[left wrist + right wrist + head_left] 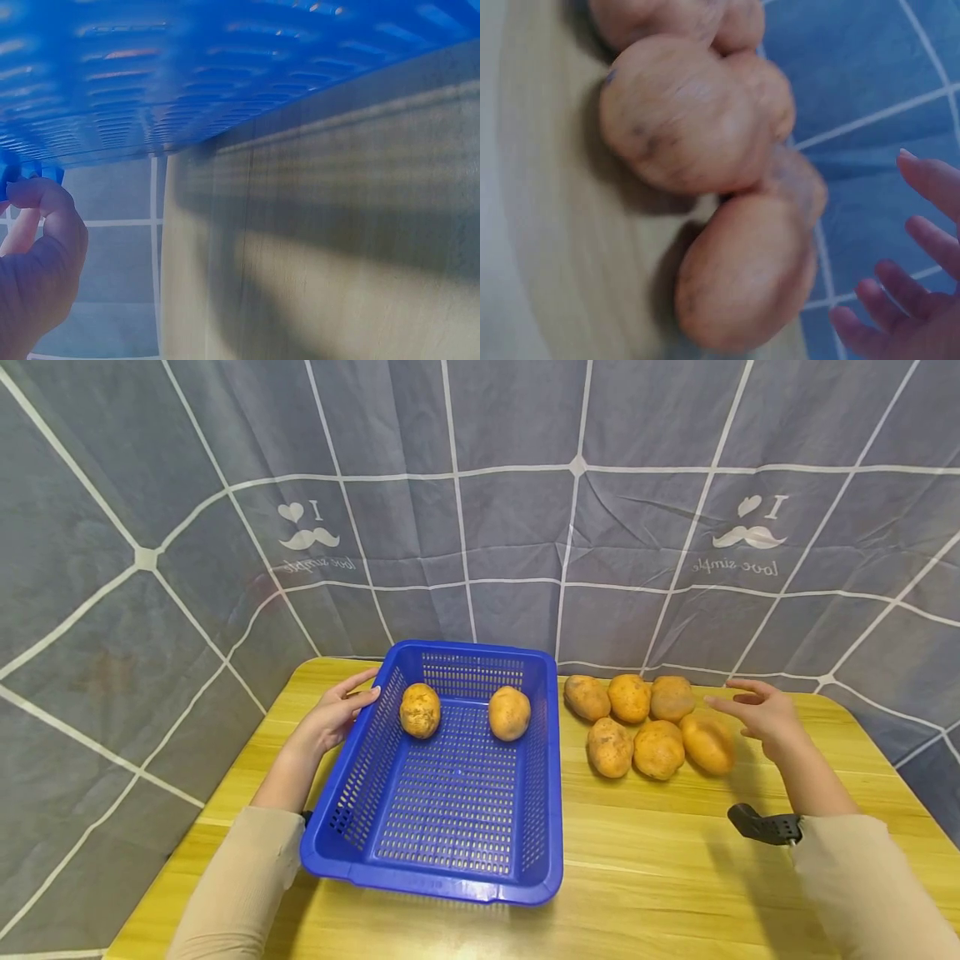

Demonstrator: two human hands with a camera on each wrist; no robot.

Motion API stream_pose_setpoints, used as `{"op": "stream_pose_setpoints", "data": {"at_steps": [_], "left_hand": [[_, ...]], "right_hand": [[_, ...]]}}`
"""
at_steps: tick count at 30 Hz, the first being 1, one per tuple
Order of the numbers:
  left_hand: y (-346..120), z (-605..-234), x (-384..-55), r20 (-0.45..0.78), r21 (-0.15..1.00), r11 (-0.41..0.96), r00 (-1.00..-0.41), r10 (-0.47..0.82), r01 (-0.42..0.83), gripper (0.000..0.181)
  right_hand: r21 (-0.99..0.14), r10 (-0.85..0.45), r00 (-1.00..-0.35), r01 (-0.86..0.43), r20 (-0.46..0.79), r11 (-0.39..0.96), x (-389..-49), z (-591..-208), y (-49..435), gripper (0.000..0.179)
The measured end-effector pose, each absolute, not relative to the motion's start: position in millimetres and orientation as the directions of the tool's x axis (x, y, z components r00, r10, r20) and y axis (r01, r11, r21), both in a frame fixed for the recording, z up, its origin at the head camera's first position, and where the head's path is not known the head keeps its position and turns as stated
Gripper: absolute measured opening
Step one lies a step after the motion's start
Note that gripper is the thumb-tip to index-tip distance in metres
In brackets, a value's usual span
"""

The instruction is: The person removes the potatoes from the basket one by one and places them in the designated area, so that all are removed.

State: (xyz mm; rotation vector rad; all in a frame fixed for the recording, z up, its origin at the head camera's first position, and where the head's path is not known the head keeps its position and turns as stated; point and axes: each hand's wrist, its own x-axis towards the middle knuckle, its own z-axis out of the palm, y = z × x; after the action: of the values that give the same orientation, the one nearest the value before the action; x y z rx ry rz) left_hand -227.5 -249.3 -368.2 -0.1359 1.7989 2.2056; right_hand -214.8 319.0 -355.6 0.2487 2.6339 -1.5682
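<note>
A blue perforated plastic basket (442, 883) stands on the wooden table, with two potatoes inside: one (420, 710) by the left wall, another (509, 713) toward the right. My left hand (330, 717) holds the basket's left rim near the far corner; in the left wrist view its bent thumb and fingers meet the rim. Right of the basket, several potatoes lie in two rows. My right hand (768, 720), fingers spread and holding nothing, hovers beside the rightmost potato (708, 745). In the right wrist view that potato (746, 274) lies left of the fingertips.
The wooden table (645, 877) ends at a grey cloth (517, 527) with white lines, which hangs along the back and left side. A black wrist mount (763, 825) sticks out from the right sleeve.
</note>
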Motion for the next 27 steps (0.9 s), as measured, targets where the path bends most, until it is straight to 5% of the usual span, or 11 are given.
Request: {"op": "stream_pose_setpoints", "data": {"at_steps": [2,9,27], "left_hand": [[-249,-368,-228,-0.255,0.945,-0.170,-0.954,0.159,-0.281,0.062],[-249,-368,-229,-0.263,0.945,-0.157,-0.953,0.152,-0.286,0.063],[-250,-369,-228,-0.248,0.949,-0.159,-0.956,0.155,-0.272,0.061]], "right_hand": [[-0.872,0.108,-0.985,0.166,-0.131,0.460,-217,-349,315,0.038],[-0.874,0.038,-0.987,0.156,-0.157,0.460,-223,-323,289,0.085],[-0.897,-0.201,-0.966,0.059,-0.162,0.439,-240,-294,208,0.068]]}}
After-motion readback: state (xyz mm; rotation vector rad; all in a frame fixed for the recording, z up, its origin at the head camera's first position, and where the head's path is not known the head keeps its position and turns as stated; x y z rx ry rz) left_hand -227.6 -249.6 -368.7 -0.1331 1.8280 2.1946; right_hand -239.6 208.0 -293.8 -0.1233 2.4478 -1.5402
